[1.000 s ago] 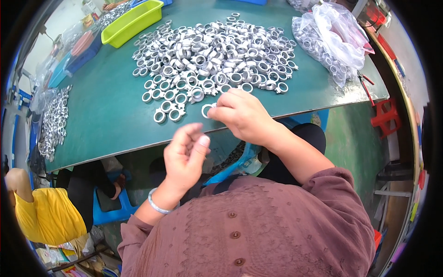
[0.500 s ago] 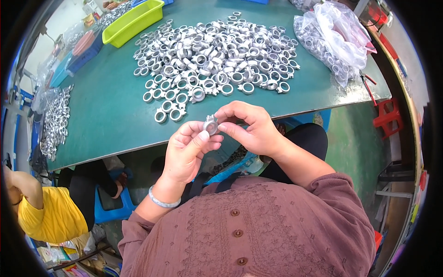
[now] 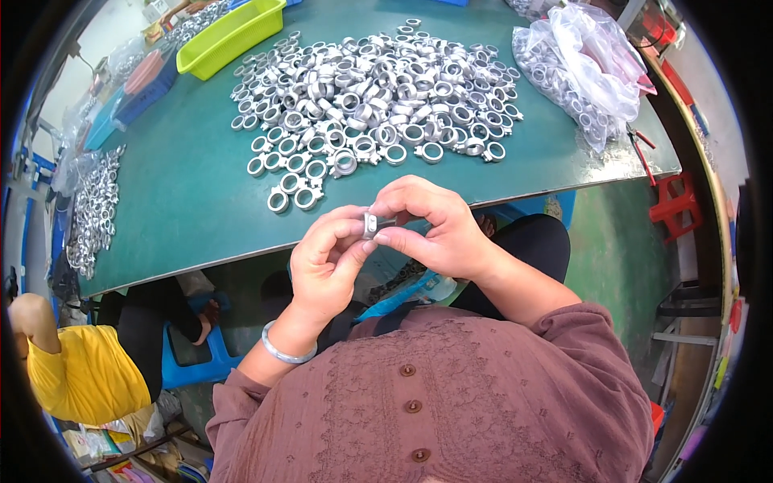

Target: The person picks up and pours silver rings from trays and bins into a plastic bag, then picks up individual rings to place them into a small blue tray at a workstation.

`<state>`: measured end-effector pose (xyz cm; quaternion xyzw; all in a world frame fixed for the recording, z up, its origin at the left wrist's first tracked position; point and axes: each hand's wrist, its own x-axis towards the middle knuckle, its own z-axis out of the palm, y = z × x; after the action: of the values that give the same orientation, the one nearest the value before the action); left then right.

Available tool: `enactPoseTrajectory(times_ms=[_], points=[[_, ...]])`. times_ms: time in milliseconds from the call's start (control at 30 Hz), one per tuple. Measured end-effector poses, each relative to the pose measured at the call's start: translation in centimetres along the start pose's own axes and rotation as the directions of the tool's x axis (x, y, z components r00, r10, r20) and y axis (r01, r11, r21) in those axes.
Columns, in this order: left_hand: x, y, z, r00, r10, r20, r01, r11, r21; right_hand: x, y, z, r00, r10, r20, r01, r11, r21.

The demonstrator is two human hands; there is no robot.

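Between my two hands, just off the table's near edge, is a small silver metal ring clamp [image 3: 370, 225], turned so that its lugged side faces up. My left hand [image 3: 328, 256] pinches it from the left with thumb and fingers. From the right, my right hand [image 3: 431, 225] closes thumb and forefinger on its other side. Part of the ring is hidden by the fingers. Beyond my hands a wide heap of similar ring clamps [image 3: 378, 97] covers the middle of the green table [image 3: 185, 193], with a few loose ones at its near left edge.
A yellow-green plastic bin [image 3: 229, 40] stands at the far left. A clear plastic bag of clamps [image 3: 576, 72] and red-handled pliers [image 3: 642, 153] are at the right. Another pile of clamps [image 3: 95, 213] lies left, near a person in a yellow sleeve [image 3: 88, 374]. A red stool [image 3: 676, 205] stands right.
The ring clamp has been turned between my fingers, from its round opening facing up to its lugged side. My right fingers have moved in closer on it.
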<state>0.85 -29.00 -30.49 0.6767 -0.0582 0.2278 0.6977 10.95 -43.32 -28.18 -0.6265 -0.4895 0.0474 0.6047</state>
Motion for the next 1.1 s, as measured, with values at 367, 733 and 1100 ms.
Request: enactPoseTrajectory(times_ms=[367, 733, 1100], points=[[-0.14, 0.18, 0.09, 0.981, 0.184, -0.054, -0.167, 0.956, 0.24, -0.42, 0.01, -0.06, 0.994, 0.108, 0.017, -0.109, 0.991, 0.073], [-0.08, 0.56, 0.16, 0.978, 0.205, -0.049, -0.184, 0.942, 0.281, -0.31, 0.06, -0.52, 0.993, 0.111, 0.04, -0.112, 0.993, 0.029], [-0.45, 0.13, 0.32, 0.985, 0.172, -0.027, -0.166, 0.973, 0.16, -0.86, 0.16, -0.43, 0.974, 0.219, 0.056, -0.225, 0.966, 0.125]])
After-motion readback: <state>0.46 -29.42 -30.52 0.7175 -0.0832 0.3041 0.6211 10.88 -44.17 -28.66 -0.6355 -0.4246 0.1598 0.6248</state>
